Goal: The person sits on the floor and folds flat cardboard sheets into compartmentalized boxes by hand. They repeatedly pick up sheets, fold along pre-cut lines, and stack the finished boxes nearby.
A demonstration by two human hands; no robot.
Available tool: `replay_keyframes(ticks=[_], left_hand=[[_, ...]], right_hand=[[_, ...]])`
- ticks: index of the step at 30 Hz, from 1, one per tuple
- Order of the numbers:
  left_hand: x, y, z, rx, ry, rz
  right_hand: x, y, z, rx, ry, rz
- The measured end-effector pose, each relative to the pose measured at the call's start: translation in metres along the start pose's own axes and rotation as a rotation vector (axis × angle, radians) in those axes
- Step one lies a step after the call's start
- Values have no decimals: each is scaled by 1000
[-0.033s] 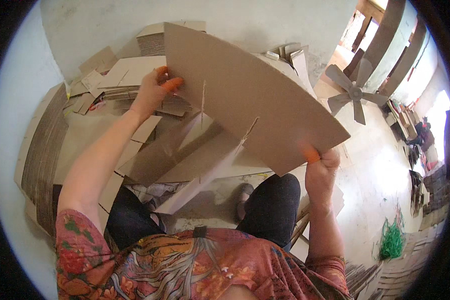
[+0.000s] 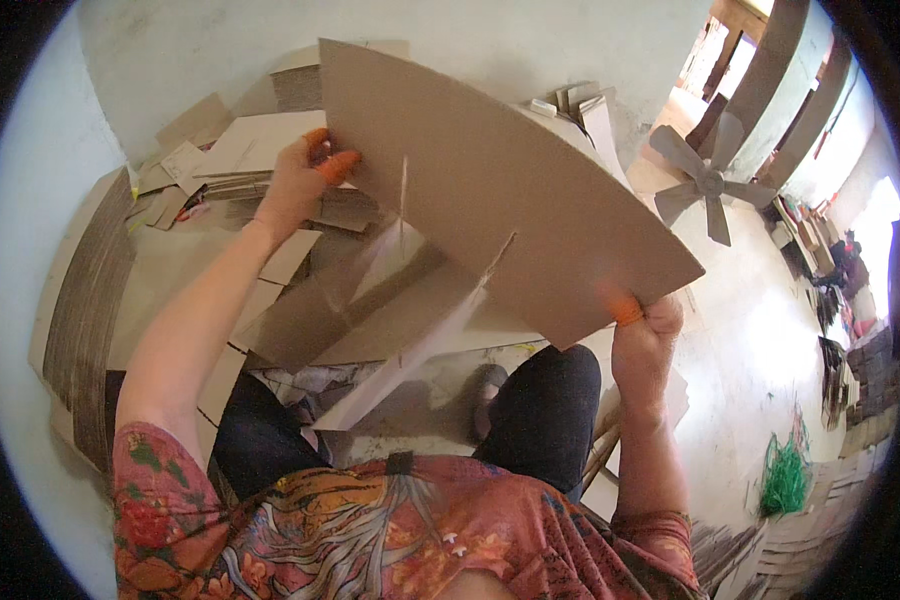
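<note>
A large brown cardboard sheet (image 2: 490, 180) is held up between both hands, in front of the person and above the knees, stretching from the far left down to the near right. The left hand (image 2: 300, 180) grips its far left edge, fingers curled round the board, with orange rubber tips on the thumb and a finger. The right hand (image 2: 648, 335) pinches the near right corner from below, closed on the edge, an orange tip showing on one finger there too. Two narrow slits are cut into the near edge of the sheet.

Beneath it, folded cardboard pieces (image 2: 390, 320) slope across the lap, and one of them seems to meet a slit, though the overlap makes this hard to tell. To the far left lies a loose pile of cardboard offcuts (image 2: 220, 150) on the floor, with a stack of corrugated boards (image 2: 85, 310) curving along the left edge. To the right, a fan (image 2: 708, 185) sits on the pale floor, and a green bundle of netting (image 2: 785, 475) lies near the right, beside more stacked boards (image 2: 830, 540).
</note>
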State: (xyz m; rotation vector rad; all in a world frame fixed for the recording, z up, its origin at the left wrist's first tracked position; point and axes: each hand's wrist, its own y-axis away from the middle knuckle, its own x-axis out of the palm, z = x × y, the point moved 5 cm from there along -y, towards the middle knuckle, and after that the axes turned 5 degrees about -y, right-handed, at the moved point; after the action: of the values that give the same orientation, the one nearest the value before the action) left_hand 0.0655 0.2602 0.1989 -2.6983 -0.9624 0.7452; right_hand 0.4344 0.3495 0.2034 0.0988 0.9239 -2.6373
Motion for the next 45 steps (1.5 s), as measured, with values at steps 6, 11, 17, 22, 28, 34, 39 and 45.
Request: replay_keyframes(ticks=[6,11,17,22,28,34,39,45], left_hand=[[9,11,49,-127,-140,298],[2,25,59,-397,-319,343],[-3,49,0,-141,-541,202],[21,85,-51,118,-494,188],[26,78,-48,119,-820,229],[41,75,-11,47,-791,303],[49,80,-26,198,-853,238],[65,111,-76,527,-804,104]], right_hand=[[22,21,-40,49,47,145],[30,33,-59,87,-159,179],[28,30,-48,91,-52,179],[25,46,-66,227,-32,184],[15,51,-62,270,112,167],[12,58,-60,195,57,143],[12,61,-58,160,89,142],[12,64,-64,181,89,156]])
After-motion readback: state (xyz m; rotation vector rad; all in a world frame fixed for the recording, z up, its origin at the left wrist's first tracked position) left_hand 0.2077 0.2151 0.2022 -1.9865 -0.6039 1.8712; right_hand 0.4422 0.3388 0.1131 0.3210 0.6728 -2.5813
